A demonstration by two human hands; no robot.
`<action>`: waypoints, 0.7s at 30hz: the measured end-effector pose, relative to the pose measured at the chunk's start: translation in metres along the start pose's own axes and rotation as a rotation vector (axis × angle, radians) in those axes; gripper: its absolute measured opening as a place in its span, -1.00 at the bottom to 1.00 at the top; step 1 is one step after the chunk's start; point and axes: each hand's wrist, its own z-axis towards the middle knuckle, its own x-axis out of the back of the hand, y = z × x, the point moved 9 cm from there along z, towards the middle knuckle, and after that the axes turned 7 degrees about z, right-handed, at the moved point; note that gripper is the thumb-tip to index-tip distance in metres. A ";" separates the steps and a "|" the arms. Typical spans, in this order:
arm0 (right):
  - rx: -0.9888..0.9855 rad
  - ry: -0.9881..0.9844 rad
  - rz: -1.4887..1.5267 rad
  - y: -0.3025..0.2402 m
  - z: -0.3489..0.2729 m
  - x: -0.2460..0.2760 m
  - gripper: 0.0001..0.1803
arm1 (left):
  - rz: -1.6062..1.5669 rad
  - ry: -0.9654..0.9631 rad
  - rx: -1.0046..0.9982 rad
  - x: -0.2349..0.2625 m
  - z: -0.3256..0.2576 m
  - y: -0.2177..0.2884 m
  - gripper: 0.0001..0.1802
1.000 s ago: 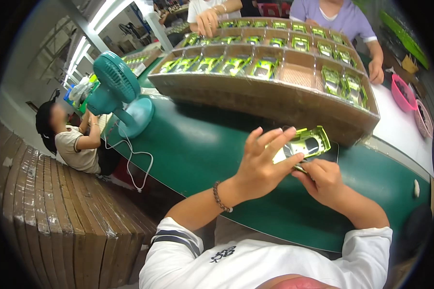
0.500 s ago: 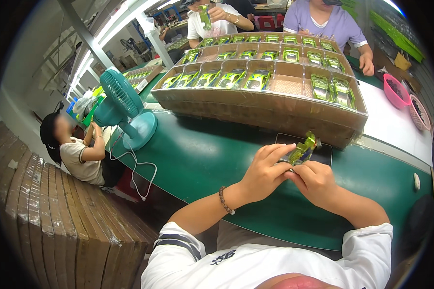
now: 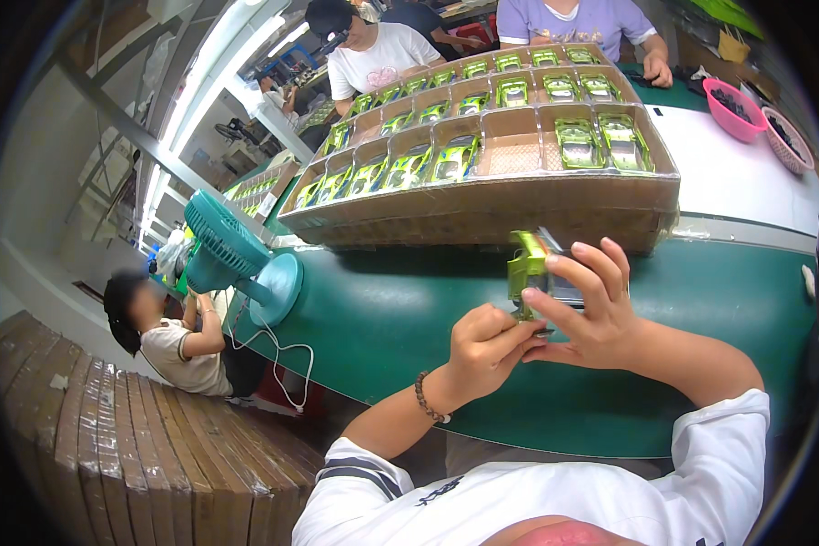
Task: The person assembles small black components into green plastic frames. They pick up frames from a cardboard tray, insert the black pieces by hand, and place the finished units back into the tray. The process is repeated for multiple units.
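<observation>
Watching remotely, I saw the green toy car (image 3: 524, 264) swing round above the bench (image 3: 409, 314), one o'clock from the left hand (image 3: 484, 350) now pinching its near end, the right hand (image 3: 596, 314) spread beside it, apparently presenting another side for handling.

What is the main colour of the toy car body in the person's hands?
The toy car body is mainly yellow-green; the head view shows it.

Car body (image 3: 525, 266) lime green, dark patches. Table (image 3: 400, 300) dark green. Box (image 3: 482, 214) brown. Fan (image 3: 217, 235) teal, cord (image 3: 311, 362) white. Baskets (image 3: 742, 130) pink. Shirt (image 3: 537, 487) white, left sleeve (image 3: 366, 470) dark-striped. Bracelet (image 3: 421, 396) brown. Co-worker's top (image 3: 569, 27) lilac. Stacked cardboard (image 3: 141, 455) brown.
</observation>
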 end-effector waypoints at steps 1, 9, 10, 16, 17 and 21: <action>0.025 -0.014 -0.024 -0.002 -0.002 -0.002 -0.36 | 0.005 -0.018 -0.031 -0.002 0.000 0.004 -0.73; 0.133 -0.148 -0.019 -0.022 -0.006 -0.016 -0.62 | 0.081 -0.134 -0.220 -0.012 0.002 0.027 -0.82; 0.137 -0.154 -0.010 -0.023 -0.008 -0.016 -0.62 | 0.060 -0.136 -0.222 -0.012 0.003 0.028 -0.82; 0.143 -0.079 -0.035 -0.025 -0.012 -0.014 -0.67 | 0.077 -0.168 -0.210 -0.016 0.001 0.025 -0.78; 0.143 -0.058 -0.036 -0.025 -0.013 -0.013 -0.68 | 0.078 -0.163 -0.202 -0.016 0.001 0.026 -0.79; 0.136 -0.004 -0.036 -0.029 -0.019 -0.009 -0.72 | 0.066 -0.152 -0.186 -0.016 -0.001 0.031 -0.82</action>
